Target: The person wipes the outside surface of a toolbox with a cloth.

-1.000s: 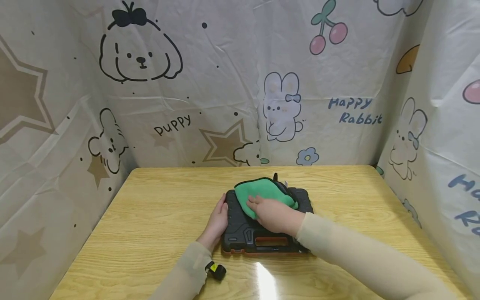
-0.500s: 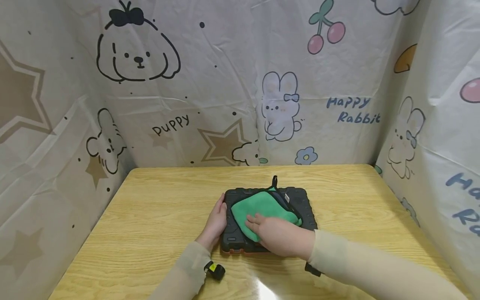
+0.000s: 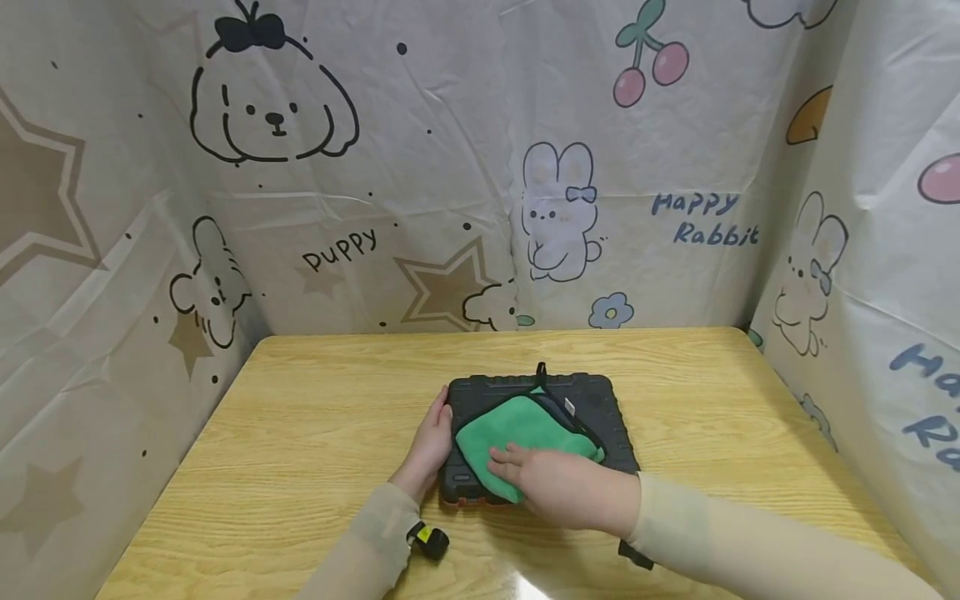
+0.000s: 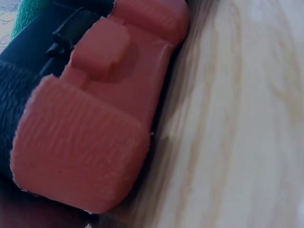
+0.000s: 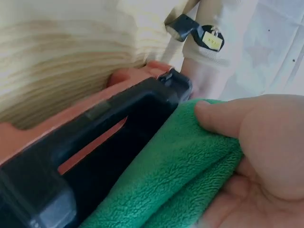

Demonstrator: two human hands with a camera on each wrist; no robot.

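A black plastic carrying case (image 3: 618, 425) with an orange-red lower half (image 4: 90, 147) lies flat on the table. On its lid is a green microfibre cloth (image 3: 517, 429) with dark edging and a small loop at its far corner. My right hand (image 3: 570, 487) is on the cloth near the front of the case. In the right wrist view, folds of the cloth (image 5: 166, 166) lie between my thumb and fingers. My left hand (image 3: 430, 446) rests along the case's left side with its fingers straight. The handle opening (image 5: 95, 147) shows beside the cloth.
The wooden table (image 3: 315, 417) extends around the case on all sides. A printed white sheet (image 3: 405, 167) stands behind it and along both sides. A black wrist camera (image 3: 431, 542) is strapped at the left cuff.
My right hand has drawn the green cloth toward the front edge of the case, uncovering more of the lid's far side. My left hand stays at the case's left side.
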